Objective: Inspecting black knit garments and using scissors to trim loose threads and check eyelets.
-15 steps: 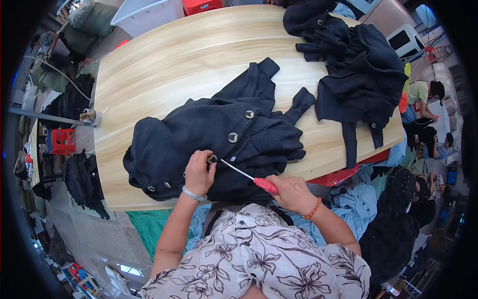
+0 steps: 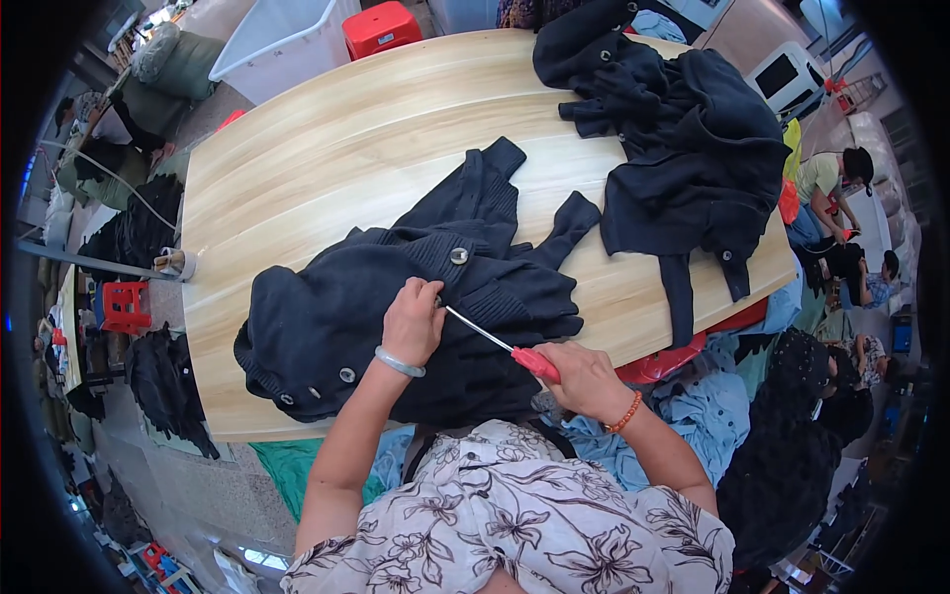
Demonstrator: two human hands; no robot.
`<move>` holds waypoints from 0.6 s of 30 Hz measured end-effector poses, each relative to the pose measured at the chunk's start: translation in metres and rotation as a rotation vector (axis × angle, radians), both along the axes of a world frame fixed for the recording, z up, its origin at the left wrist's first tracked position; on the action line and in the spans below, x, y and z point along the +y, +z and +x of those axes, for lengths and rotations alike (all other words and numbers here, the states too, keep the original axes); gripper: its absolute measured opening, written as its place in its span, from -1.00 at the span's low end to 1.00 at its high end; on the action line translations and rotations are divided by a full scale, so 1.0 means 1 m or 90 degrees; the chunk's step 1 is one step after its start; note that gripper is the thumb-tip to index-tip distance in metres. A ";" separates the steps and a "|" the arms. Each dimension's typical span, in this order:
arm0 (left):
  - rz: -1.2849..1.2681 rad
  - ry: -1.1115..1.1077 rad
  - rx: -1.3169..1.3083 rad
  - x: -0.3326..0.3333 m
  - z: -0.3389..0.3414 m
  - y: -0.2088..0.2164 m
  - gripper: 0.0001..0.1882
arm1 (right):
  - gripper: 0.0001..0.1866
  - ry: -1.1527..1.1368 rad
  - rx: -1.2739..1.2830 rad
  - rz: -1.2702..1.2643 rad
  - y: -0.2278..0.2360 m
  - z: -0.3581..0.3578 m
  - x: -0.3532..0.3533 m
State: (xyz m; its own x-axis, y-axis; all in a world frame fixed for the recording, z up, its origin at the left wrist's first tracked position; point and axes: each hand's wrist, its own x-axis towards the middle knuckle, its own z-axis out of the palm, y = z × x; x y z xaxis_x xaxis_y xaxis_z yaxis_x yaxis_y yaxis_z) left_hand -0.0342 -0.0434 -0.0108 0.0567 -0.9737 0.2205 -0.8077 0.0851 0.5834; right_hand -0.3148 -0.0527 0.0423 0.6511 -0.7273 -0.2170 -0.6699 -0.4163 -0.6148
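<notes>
A black knitted cardigan (image 2: 327,317) with ribbed edges lies bunched at the table's near side. Large round buttons (image 2: 458,255) run along its front band. Pinched closed at one of these buttons, my left hand (image 2: 414,322) hides most of it. My right hand (image 2: 584,381) is wrapped around the red handle of a thin-shafted tool (image 2: 534,362), screwdriver-like in shape. Its metal shaft points up and left to the button by my left fingertips. The exact tip is hidden there.
More black knitwear (image 2: 693,148) is heaped at the right of the wooden table (image 2: 327,129). Beyond the far edge stand a white bin (image 2: 282,49) and a red stool (image 2: 381,28). Light blue cloth (image 2: 693,406) hangs by the near right edge. Other people (image 2: 836,188) work farther right.
My left hand has moved up the front band to another button, farther from me. The tool has followed it, still in my right hand. The whole view has shifted slightly.
</notes>
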 end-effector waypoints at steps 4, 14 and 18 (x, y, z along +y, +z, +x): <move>0.157 -0.024 0.123 -0.006 0.019 -0.003 -0.72 | -0.68 0.044 0.154 0.071 0.008 -0.002 -0.007; 0.008 -0.004 0.009 -0.054 -0.027 0.011 -0.68 | -0.72 -0.032 -0.085 -0.004 -0.011 -0.029 -0.015; 0.220 0.041 -0.086 -0.078 -0.027 -0.012 -0.61 | -0.72 -0.071 -0.039 0.014 -0.014 -0.037 -0.025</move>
State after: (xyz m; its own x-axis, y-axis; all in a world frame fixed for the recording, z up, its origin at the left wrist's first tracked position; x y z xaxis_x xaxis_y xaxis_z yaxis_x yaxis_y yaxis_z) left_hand -0.0609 -0.1209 -0.0225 0.1132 -0.9875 -0.1101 -0.8765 -0.1514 0.4569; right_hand -0.3517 -0.0773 0.0280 0.5790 -0.7913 -0.1965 -0.6725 -0.3271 -0.6639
